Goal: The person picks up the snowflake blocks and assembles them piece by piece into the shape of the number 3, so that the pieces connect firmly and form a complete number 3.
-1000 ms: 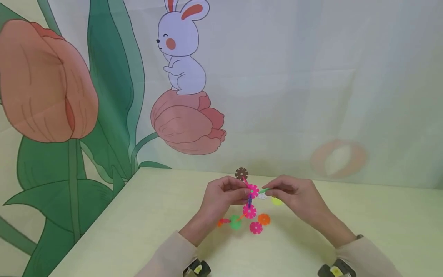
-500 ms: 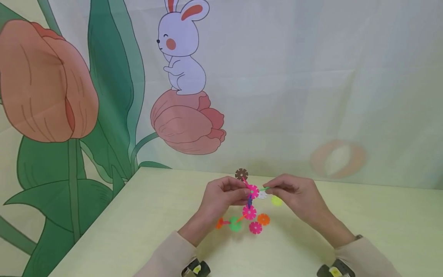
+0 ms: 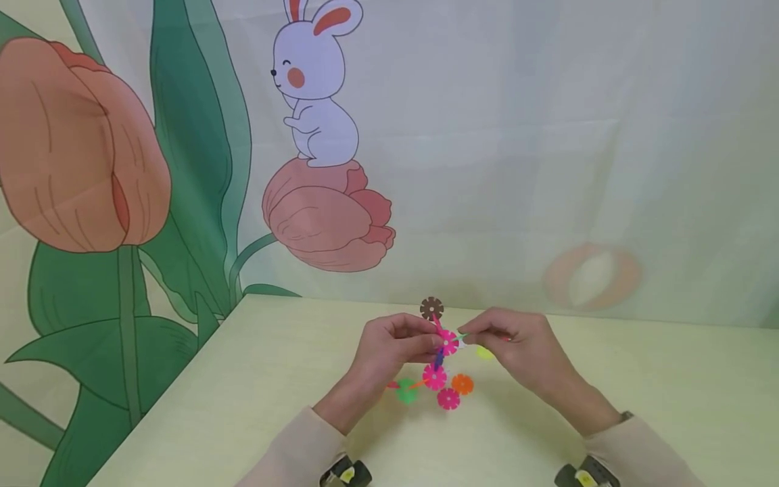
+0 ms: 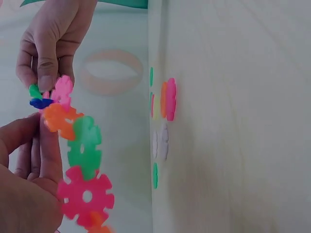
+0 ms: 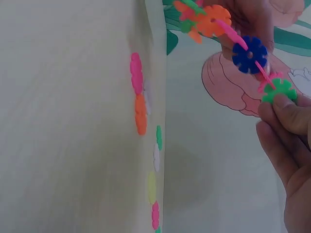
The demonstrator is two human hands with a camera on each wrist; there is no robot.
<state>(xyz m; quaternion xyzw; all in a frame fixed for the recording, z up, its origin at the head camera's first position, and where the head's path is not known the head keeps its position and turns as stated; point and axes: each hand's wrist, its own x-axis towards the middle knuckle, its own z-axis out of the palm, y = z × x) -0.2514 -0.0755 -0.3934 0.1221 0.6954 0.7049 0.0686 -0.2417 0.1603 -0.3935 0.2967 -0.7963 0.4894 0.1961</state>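
Observation:
In the head view my left hand (image 3: 389, 341) grips a chain of slotted plastic snowflake discs by its upper part, around a pink disc (image 3: 449, 343). Opposite it, my right hand (image 3: 526, 345) pinches a green disc (image 5: 284, 90) between thumb and fingers, its edge against the pink one. A blue disc (image 5: 250, 54) sits farther along the chain. Below hang a pink disc (image 3: 435, 377), an orange disc (image 4: 62, 120), a green disc (image 4: 85, 148) and another pink disc (image 4: 86, 196). Above the left fingers, a brown disc (image 3: 431, 308) stands up at the chain's top.
Loose discs lie flat on the pale table (image 3: 243, 406), among them an orange disc (image 3: 462, 384), a pink disc (image 3: 449, 399) and a yellow disc (image 3: 485, 352). Behind the table hangs a printed backdrop (image 3: 462, 169) with a rabbit and tulips.
My right hand has moved slightly left, bringing the green disc closer in against the pink one. The chain's hanging end has swung a little left, and its brown top a little right.

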